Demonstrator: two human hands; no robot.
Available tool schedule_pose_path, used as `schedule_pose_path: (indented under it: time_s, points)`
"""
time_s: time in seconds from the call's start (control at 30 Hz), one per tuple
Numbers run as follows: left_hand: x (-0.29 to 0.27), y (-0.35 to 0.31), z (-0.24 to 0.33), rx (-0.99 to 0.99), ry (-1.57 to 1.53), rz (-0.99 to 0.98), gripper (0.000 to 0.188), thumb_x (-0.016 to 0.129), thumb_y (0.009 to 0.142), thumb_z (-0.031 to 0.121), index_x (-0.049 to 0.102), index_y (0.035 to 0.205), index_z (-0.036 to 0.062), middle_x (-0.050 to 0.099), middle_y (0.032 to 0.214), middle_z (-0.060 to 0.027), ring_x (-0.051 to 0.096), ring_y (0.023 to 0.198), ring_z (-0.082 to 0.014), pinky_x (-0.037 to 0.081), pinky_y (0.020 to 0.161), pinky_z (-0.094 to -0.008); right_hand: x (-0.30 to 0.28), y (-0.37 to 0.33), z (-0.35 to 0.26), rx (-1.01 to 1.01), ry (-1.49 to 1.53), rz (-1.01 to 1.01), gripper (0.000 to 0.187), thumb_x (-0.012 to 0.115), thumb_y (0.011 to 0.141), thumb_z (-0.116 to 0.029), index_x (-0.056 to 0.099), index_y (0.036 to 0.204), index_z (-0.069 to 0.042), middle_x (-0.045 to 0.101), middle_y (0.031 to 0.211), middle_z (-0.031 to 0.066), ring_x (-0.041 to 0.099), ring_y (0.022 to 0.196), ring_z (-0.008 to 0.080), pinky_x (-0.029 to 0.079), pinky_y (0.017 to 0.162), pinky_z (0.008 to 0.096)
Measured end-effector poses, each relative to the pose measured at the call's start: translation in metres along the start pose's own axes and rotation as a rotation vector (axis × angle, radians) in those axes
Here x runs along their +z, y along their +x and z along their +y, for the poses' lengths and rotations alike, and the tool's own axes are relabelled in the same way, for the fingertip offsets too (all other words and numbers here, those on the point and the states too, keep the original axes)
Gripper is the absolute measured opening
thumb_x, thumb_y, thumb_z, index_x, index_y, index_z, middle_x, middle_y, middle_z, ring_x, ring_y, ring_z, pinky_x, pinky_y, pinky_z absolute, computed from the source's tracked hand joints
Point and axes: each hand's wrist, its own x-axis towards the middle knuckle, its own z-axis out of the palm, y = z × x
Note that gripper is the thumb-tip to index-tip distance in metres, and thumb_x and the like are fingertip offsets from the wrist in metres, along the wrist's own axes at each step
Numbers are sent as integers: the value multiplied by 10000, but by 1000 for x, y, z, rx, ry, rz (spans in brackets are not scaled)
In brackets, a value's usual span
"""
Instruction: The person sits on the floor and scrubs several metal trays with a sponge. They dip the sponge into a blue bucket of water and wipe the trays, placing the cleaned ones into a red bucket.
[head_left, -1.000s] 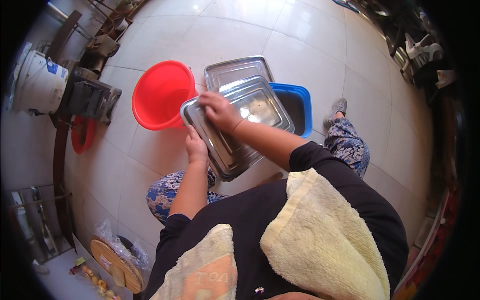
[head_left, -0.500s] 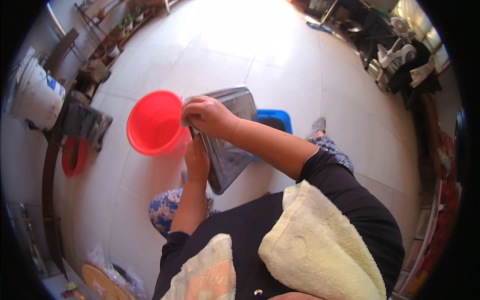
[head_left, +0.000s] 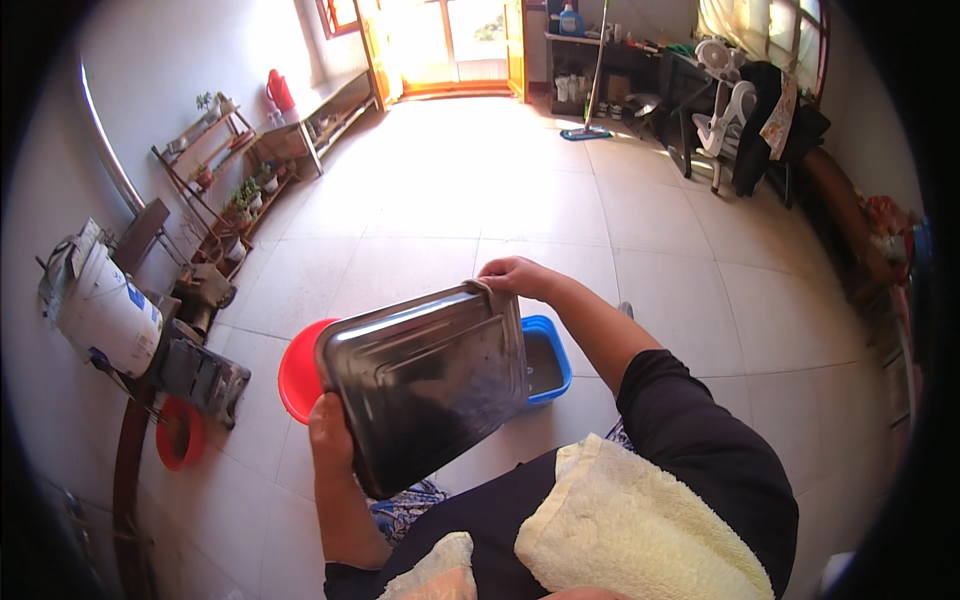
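Observation:
A rectangular metal tray (head_left: 425, 390) is tilted up in front of me, its dark, shiny ribbed face toward me. My left hand (head_left: 330, 432) is closed on its left edge, thumb on the near side. At the upper right corner, my right hand (head_left: 515, 275) presses a small pale rag (head_left: 480, 287) over the rim; most of the rag is hidden under the fingers. Behind the tray stand a red bucket (head_left: 300, 375), partly covered on the left, and a blue tub (head_left: 565, 365) on the right with dark greyish contents, seemingly water.
A white bucket (head_left: 110, 310) and a small red container (head_left: 180, 435) stand at left. Potted plants (head_left: 245, 195) line the left wall. A mop (head_left: 587, 133) leans at the back. A white chair (head_left: 728, 125) stands far right. A yellow towel (head_left: 640, 515) hangs over my front.
My right hand has moved from the tray's left edge to its upper right corner. The tray has turned its broad face toward me, and my view has lifted toward the doorway.

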Motion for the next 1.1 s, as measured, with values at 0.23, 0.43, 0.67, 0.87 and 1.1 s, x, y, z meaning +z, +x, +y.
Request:
schedule_pose_path:
  time_s: [0.23,0.43,0.67,0.87,1.1]
  points:
    - [-12,7,27,-146,-336,-34,495,358,1003,405,535,1223,-2,633,1094,-126,634,941,-224,528,802,-332,-11,-20,22,84,989,-56,296,524,959,-316,619,1089,-67,646,917,42,616,785,138,526,749,296]
    - [-14,10,-2,-322,-492,86,517,319,1007,418,511,1256,7,605,1164,-137,608,1019,-246,505,887,-392,26,-50,24,228,921,67,383,436,974,-339,644,1009,-20,670,952,127,651,820,199,535,737,359]
    - [-53,36,-40,-252,-503,173,523,300,1012,421,511,1261,13,584,1196,-131,578,1064,-245,465,937,-365,65,-84,49,402,1064,197,357,392,990,-375,617,1099,-120,655,1015,48,627,922,195,525,796,417]
    - [46,13,-58,-69,-209,463,476,316,1012,384,499,1251,16,563,1204,-117,562,1048,-222,461,915,-349,80,-58,42,119,1553,563,442,345,996,-434,568,1177,-97,605,1162,92,568,1056,255,461,933,446]
    - [59,-14,-112,-153,-346,520,509,314,985,483,448,1255,73,552,1191,-91,546,1042,-188,451,839,-363,4,-29,22,-49,1056,748,486,412,964,-471,601,1125,-53,655,1005,94,624,870,214,511,755,383]
